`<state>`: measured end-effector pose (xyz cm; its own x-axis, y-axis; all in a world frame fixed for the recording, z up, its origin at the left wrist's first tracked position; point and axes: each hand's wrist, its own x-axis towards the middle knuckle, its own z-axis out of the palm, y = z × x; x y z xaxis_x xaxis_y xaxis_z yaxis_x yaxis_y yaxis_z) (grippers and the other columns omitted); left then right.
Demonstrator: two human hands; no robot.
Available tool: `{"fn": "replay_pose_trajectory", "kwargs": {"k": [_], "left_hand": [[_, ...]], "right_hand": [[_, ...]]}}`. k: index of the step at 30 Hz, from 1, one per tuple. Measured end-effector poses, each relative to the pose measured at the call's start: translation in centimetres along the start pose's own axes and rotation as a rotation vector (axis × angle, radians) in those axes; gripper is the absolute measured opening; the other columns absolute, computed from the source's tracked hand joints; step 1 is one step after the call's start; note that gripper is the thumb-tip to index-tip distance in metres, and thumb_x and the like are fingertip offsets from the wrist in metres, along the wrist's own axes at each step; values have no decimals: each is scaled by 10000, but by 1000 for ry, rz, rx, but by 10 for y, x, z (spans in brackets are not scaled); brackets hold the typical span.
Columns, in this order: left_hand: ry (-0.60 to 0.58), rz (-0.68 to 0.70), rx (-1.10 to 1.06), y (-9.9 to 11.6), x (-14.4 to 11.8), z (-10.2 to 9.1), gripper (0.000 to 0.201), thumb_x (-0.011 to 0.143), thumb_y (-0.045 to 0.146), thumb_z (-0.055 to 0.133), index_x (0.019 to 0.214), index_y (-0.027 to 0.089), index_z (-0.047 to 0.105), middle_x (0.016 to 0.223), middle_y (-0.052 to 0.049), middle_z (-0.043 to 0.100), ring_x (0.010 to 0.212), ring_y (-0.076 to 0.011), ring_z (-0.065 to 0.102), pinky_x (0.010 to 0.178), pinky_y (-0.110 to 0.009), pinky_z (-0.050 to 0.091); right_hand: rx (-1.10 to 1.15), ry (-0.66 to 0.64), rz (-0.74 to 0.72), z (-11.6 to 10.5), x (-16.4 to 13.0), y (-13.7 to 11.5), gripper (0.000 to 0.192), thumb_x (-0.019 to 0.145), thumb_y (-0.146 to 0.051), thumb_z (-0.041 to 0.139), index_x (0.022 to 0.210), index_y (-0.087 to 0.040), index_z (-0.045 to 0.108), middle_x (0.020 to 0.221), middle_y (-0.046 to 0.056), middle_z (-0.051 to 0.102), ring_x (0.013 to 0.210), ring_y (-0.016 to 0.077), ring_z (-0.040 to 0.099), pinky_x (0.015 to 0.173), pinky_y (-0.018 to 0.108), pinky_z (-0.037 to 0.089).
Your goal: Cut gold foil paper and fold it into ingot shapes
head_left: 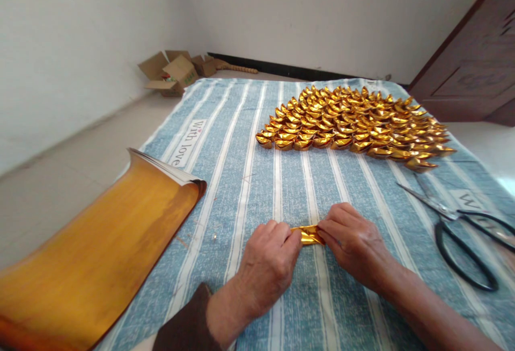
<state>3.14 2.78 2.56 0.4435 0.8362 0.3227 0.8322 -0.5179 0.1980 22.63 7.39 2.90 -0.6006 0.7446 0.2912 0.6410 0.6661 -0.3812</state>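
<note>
Low in the centre of the frame, your left hand (267, 262) and right hand (350, 243) pinch a small folded piece of gold foil paper (308, 234) between them, fingers closed on its two ends, just above the blue-and-white striped cloth (257, 179). Black-handled scissors (458, 227) lie at right, a stack of gold foil sheets (92, 254) at lower left, and rows of folded gold paper ingots (354, 123) at upper right.

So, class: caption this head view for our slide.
Both hands pinch gold foil on a striped cloth, ingots beyond.
</note>
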Motion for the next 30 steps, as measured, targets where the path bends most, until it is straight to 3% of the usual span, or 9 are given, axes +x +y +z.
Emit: {"fn": "replay_pose_trajectory", "kwargs": {"k": [17,22,30], "left_hand": [[-9,8,-2,-1,1,1,256,972,165,393,789,167,572,710,-25,505,635,-163,436,561,-303,347],[-35,-7,-25,-1,2,1,256,971,177,398,784,169,574,712,-28,506,647,-173,444,573,-311,357],[-47,-16,-24,-2,3,1,287,974,193,386,756,172,572,708,-32,508,656,-180,445,584,-310,367]], "right_hand": [[-77,10,-13,0,-1,-3,295,918,-130,480,643,-173,577,680,45,521,756,177,449,659,298,364],[-101,27,-70,2,-1,-4,269,930,-147,476,685,-173,585,747,58,553,824,194,468,704,317,377],[-198,-46,-201,1,1,-13,190,911,-128,513,745,-179,588,718,37,550,742,184,435,659,322,333]]}}
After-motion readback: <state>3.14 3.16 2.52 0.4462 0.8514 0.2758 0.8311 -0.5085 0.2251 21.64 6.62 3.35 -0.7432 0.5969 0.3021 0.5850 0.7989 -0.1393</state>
